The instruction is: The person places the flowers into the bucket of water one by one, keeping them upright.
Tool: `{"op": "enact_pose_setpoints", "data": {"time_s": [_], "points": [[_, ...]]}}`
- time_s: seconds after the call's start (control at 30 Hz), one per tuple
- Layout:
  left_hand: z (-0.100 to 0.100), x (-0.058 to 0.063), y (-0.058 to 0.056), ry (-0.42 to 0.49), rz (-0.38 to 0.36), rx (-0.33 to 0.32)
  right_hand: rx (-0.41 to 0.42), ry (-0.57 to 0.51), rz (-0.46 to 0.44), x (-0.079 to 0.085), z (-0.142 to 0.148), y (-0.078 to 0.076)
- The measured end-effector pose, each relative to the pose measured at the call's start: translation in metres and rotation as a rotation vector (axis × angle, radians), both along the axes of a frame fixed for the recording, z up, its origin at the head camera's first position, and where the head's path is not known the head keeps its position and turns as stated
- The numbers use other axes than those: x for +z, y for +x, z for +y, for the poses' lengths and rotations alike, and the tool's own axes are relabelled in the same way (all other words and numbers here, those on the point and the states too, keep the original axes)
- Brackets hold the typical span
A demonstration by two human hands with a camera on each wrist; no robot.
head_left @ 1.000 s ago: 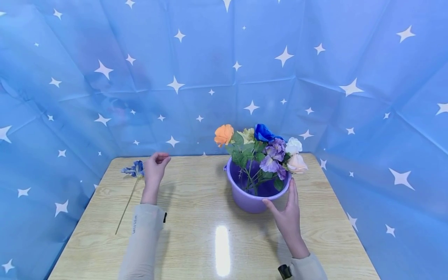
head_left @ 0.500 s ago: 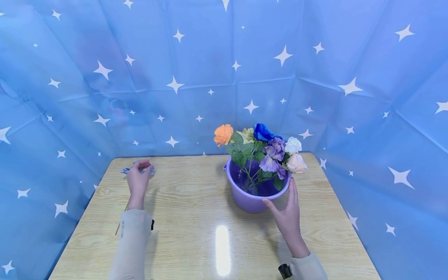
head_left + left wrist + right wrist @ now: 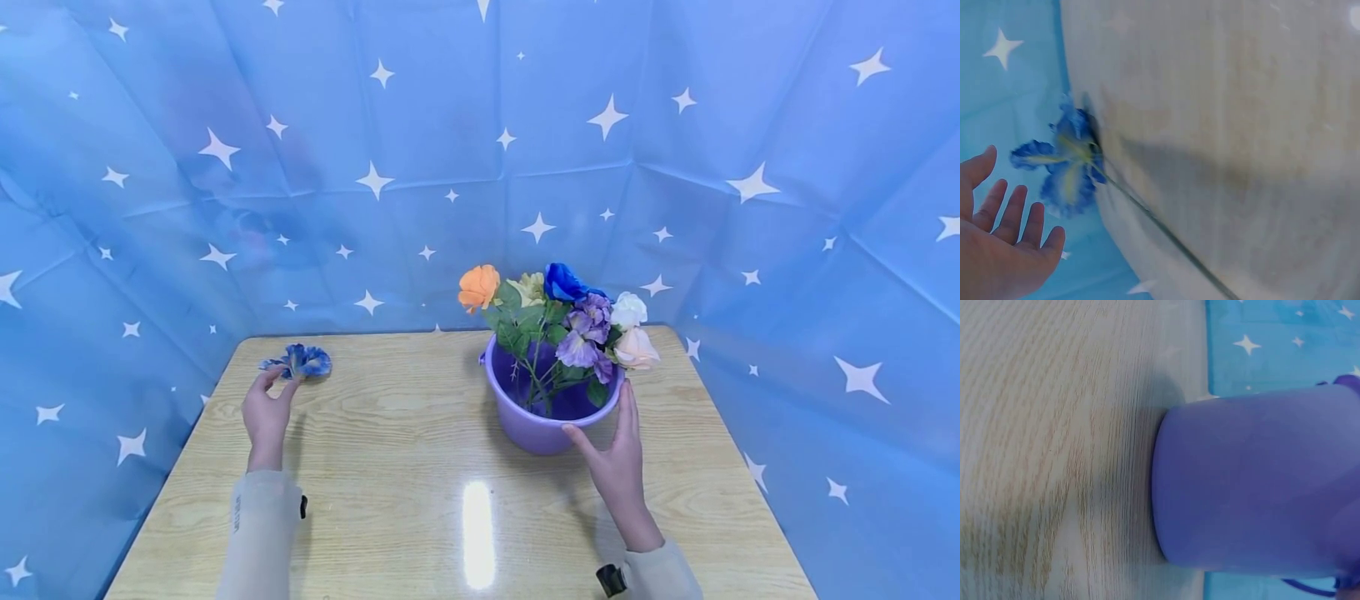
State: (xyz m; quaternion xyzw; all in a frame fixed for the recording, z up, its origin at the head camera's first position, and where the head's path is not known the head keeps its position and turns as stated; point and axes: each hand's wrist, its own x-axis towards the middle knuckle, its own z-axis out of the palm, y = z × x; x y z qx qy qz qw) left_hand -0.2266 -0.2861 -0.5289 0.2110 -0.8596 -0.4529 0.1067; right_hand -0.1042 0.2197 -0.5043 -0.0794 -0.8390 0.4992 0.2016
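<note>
A blue artificial iris (image 3: 303, 361) with yellow streaks lies at the table's far left corner. My left hand (image 3: 267, 408) is just over its stem in the head view, below the bloom. In the left wrist view, the fingers of the left hand (image 3: 1013, 244) are parted and loosely bent, holding nothing; the iris's stem (image 3: 1169, 232) runs across the table. My right hand (image 3: 615, 467) rests against the outside of a purple bucket (image 3: 536, 437), its thumb and fairly straight fingers spread along the near right rim. Only the bucket's side (image 3: 1254, 487) fills the right wrist view.
Several artificial flowers stand in the bucket, among them an orange rose (image 3: 479, 288), a blue rose (image 3: 564, 283), a purple flower (image 3: 585, 333) and a pale pink rose (image 3: 636, 350). Blue star-printed cloth (image 3: 450, 108) surrounds the wooden table (image 3: 390, 467).
My left hand has moved left and nearer, across the iris, so its bloom shows again while its stem is covered. The right hand and the bucket stay in place.
</note>
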Motion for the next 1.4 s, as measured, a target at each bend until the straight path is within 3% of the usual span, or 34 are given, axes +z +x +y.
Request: {"op": "enact_pose_setpoints", "data": {"time_s": [0.4, 0.73, 1.0, 1.27, 1.4], "points": [[-0.019, -0.021, 0.015, 0.150, -0.082, 0.055, 0.003, -0.004, 0.020, -0.001, 0.000, 0.000], [-0.026, -0.035, 0.022, 0.091, -0.163, 0.036, 0.000, 0.010, 0.018, 0.000, 0.000, 0.000], [-0.027, -0.040, 0.021, 0.025, -0.205, 0.006, -0.001, 0.012, 0.016, -0.001, 0.000, 0.000], [-0.023, -0.040, 0.018, -0.028, -0.239, -0.054, -0.005, 0.014, 0.012, -0.001, 0.000, 0.001], [-0.017, -0.038, 0.017, -0.080, -0.265, -0.053, -0.004, 0.011, 0.015, -0.001, 0.000, 0.000]]}}
